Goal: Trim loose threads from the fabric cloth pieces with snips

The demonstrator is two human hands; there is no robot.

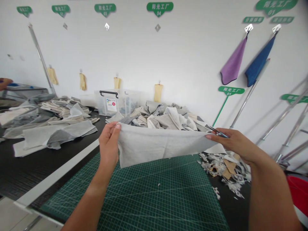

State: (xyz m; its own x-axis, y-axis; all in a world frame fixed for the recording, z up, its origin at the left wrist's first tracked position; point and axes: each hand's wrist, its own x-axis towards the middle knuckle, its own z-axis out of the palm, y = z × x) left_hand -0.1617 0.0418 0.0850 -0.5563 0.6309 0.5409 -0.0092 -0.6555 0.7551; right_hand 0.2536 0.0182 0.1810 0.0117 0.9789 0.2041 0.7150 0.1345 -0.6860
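Note:
A pale grey cloth piece (158, 144) hangs stretched above the green cutting mat (154, 199). My left hand (108, 144) pinches its left top corner, fingers closed. My right hand (234, 144) pinches the right top corner and also holds a pair of small metal snips (218, 131), whose tips stick out past the fingers. The lower edge of the cloth hangs just above the mat.
A heap of grey and cream cloth pieces (166, 120) lies behind the mat, another heap (48, 118) at the left. A clear plastic box (113, 102) stands at the back. Cloth trimmings (226, 173) lie at the right, near a red bin (298, 192).

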